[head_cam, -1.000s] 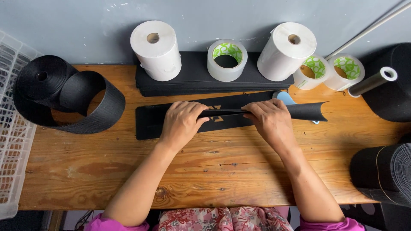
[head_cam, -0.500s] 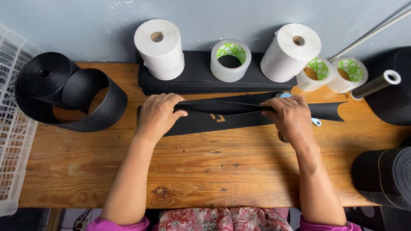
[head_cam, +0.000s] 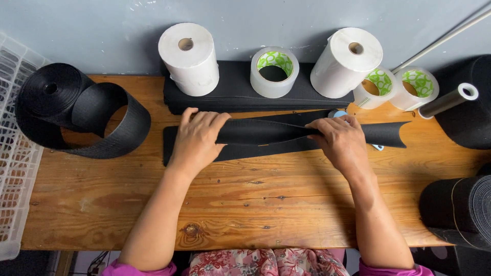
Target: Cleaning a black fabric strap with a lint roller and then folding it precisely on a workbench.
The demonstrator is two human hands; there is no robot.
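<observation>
Worn wooden planks make up the tabletop (head_cam: 245, 204), pushed against a grey wall. On it the left hand (head_cam: 197, 138) lies palm down with fingers curled over the near end of a long black fabric strip (head_cam: 266, 134), pressing and pinching its folded upper edge. The right hand (head_cam: 341, 140) does the same further along, fingers closed on the fold, so the strip runs taut between the two hands and continues past the right hand to a notched end. Just beyond the right hand's fingertips a small light-blue object (head_cam: 337, 113) peeks out, mostly hidden. Directly past both hands, a flat stack of black material (head_cam: 235, 89) lies along the wall, carrying a white paper roll (head_cam: 189, 59) beyond the left hand, a clear tape roll with a green-patterned core (head_cam: 274, 71) between the hands, and a second white roll (head_cam: 348, 62) beyond the right hand. Outward of the right hand stand two smaller tape rolls (head_cam: 399, 87), a grey tube (head_cam: 450, 99), and large black rolls (head_cam: 460, 209) at the table's edge. Outward of the left hand sits a big coil of black webbing (head_cam: 76, 115), partly unwound, with a white plastic crate (head_cam: 15, 168) beside it.
</observation>
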